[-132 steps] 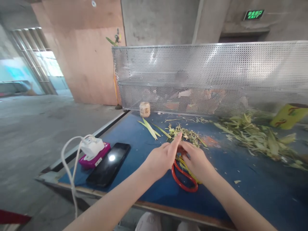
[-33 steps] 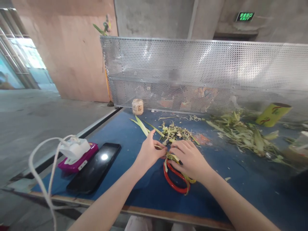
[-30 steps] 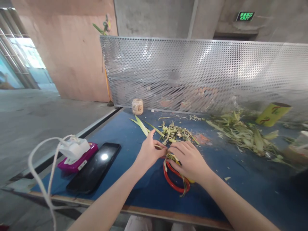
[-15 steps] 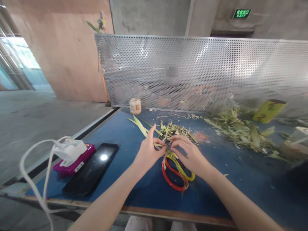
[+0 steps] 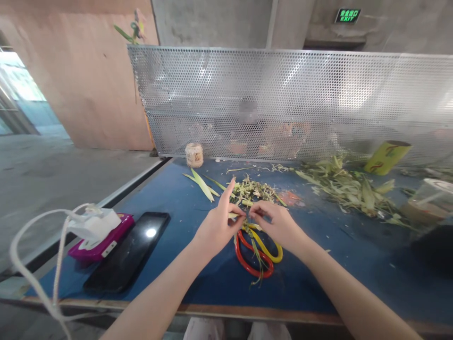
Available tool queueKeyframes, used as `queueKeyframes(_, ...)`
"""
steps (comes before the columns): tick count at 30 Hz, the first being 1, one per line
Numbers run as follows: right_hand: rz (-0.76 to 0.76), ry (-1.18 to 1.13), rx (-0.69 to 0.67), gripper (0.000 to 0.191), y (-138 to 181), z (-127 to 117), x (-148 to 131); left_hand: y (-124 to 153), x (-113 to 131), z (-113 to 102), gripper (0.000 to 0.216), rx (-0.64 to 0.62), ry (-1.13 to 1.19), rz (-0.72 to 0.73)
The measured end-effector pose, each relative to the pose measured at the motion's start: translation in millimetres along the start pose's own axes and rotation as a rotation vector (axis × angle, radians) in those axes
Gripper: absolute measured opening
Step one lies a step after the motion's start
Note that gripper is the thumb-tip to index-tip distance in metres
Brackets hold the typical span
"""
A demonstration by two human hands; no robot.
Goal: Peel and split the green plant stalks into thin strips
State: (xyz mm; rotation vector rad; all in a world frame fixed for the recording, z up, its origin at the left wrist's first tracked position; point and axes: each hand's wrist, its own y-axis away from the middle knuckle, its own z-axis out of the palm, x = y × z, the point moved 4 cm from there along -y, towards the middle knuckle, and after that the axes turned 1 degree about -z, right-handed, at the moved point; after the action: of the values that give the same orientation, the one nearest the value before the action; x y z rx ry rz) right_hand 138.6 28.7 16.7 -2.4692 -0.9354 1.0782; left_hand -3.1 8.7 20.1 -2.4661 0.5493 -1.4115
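Note:
My left hand (image 5: 220, 222), index finger raised, pinches a narrow pale-green leaf strip (image 5: 232, 215) between thumb and fingers. Close beside it, almost touching, my right hand (image 5: 278, 222) is closed in a pinch; whatever sits at its fingertips is too small to make out. Below both hands lies a pair of scissors (image 5: 247, 268) with one red and one yellow handle loop; their blades are hidden. Thin plant shreds hang over the handles. Just beyond the fingers is a heap of small green plant scraps (image 5: 253, 190). Long green leaves (image 5: 203, 185) lie left of that heap.
At left are a black phone (image 5: 129, 250) and a purple power bank (image 5: 102, 243) with a white charger and cable. A twine roll (image 5: 194, 155) stands by the perforated metal screen (image 5: 219, 85). To the right are a husk pile (image 5: 348, 189), a yellow tube (image 5: 387, 158) and a clear cup (image 5: 433, 198).
My right fingers have drawn together into a tighter pinch near the left fingertips. Plant shreds now hang lower over the scissor handles. The whole view has shifted slightly.

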Motion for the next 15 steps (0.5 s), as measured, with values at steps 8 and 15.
queueKeyframes(8, 0.167, -0.308, -0.014, 0.007, -0.5, 2.1, 7.2, 0.3, 3.7, -0.7, 0.079, -0.014, 0.000, 0.011)
queueKeyframes(15, 0.179, -0.277, 0.001, 0.010, 0.3, 1.9, 9.2, 1.0, 4.2, -0.7, 0.077, -0.002, 0.017, 0.009)
